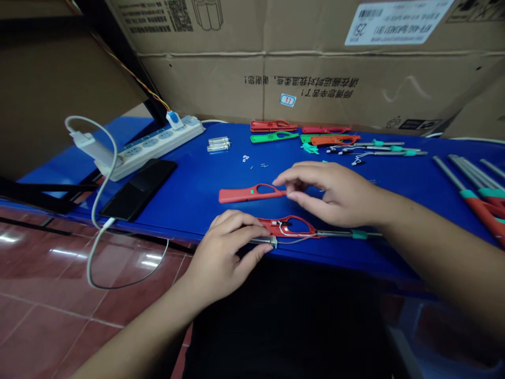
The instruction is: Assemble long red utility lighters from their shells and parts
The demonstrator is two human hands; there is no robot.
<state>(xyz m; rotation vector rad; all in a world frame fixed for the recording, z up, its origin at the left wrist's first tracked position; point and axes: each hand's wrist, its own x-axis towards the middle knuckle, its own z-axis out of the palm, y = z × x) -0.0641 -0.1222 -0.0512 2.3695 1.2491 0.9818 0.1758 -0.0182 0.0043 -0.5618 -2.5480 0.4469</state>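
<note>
My left hand (231, 250) bends over the near edge of the blue table, thumb and fingers closed on a clear lighter gas tank (263, 240). Its fingers also rest on an open red lighter shell half (292, 226), which holds a white wire and a black part. From this shell a metal tube (335, 233) with a green sleeve (359, 235) runs to the right. My right hand (331, 189) pinches the narrow tip of another red lighter shell half (244, 195), which has a small green piece on it. Part of the gas tank is hidden under my left fingers.
Red, green and orange shell halves (274, 137) lie along the back, near clear gas tanks (218, 143) and wired metal tubes (394, 153). Assembled lighters (485, 205) lie right. A power strip (158, 145) and phone (140, 189) are left; a cardboard box (221, 79) stands behind.
</note>
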